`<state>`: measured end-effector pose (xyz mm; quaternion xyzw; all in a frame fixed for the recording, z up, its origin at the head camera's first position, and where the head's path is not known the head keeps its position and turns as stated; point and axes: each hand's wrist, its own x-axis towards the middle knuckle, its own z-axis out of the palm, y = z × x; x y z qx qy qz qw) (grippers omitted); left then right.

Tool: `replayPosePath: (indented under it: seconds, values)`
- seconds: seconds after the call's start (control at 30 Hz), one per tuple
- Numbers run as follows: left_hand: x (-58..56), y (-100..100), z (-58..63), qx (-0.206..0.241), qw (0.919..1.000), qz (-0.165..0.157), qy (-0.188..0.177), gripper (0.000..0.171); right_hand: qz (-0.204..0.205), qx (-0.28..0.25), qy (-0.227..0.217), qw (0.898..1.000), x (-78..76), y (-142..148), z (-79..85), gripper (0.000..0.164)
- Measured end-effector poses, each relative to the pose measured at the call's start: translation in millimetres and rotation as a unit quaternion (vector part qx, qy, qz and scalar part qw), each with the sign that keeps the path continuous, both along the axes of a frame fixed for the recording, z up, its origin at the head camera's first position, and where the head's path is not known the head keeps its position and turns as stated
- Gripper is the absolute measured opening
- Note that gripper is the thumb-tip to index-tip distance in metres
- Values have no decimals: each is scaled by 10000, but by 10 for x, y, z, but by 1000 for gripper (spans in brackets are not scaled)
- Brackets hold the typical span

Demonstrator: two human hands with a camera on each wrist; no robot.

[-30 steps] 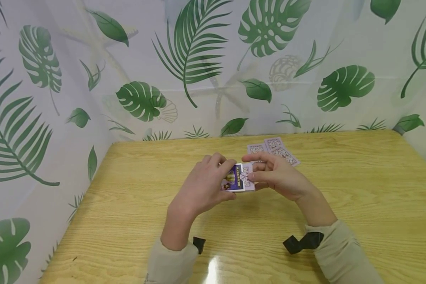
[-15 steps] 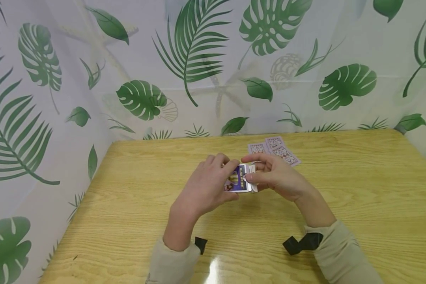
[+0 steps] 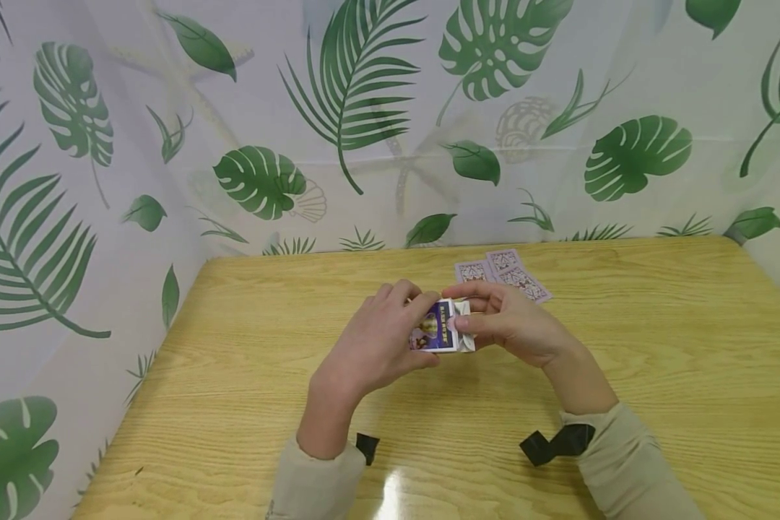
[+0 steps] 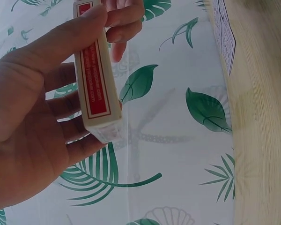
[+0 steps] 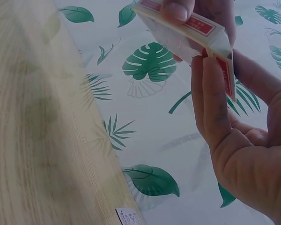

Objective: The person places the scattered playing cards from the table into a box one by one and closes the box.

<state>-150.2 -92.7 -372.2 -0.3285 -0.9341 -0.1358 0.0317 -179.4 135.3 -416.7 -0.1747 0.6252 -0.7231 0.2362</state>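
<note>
Over the middle of the table, my left hand [image 3: 370, 343] grips a small card box [image 3: 434, 328], thumb along one long edge and fingers along the other. The box has a purple printed face with yellow lettering; its narrow side [image 4: 94, 75] is red and white. At its right end a white flap [image 3: 464, 326] stands out. My right hand [image 3: 513, 321] pinches this flap between thumb and fingers. In the right wrist view the folded flap [image 5: 228, 77] shows a red panel between my right thumb and fingers. The inside of the box is hidden.
Several playing cards [image 3: 523, 283] lie face down and overlapping on the wooden table [image 3: 247, 361], just behind my right hand. A white cloth [image 3: 390, 166] with green leaves hangs along the back and left edges. Black straps [image 3: 555, 444] sit at my sleeves.
A second ago a patterned card back stuck out of the box's right end; now it is out of sight, and the white flap shows there. Both hands have barely shifted.
</note>
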Motion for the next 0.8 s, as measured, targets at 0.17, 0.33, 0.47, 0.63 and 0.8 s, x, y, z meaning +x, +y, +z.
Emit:
replayPosePath:
  seconds: [0.17, 0.33, 0.47, 0.63, 0.8]
  values:
    - [4, 3, 8, 1, 10000, -2, 37, 74, -109, 45, -20, 9999, -18, -13, -24, 45]
    - [3, -2, 4, 31, 10000, 8, 44, 74, -148, 44, 40, 9999, -24, -22, -31, 43]
    - [-7, -9, 2, 66, 10000, -8, -58, 74, -87, 43, 123, 9999, -26, 10, -31, 45]
    - [-20, -18, -5, 134, 9998, -7, -168, 74, -101, 182, 261, 9994, -30, 94, -10, 45]
    - [-21, -22, -8, 170, 9997, -35, -159, 74, -225, 443, 375, 9981, -59, 176, 2, 45]
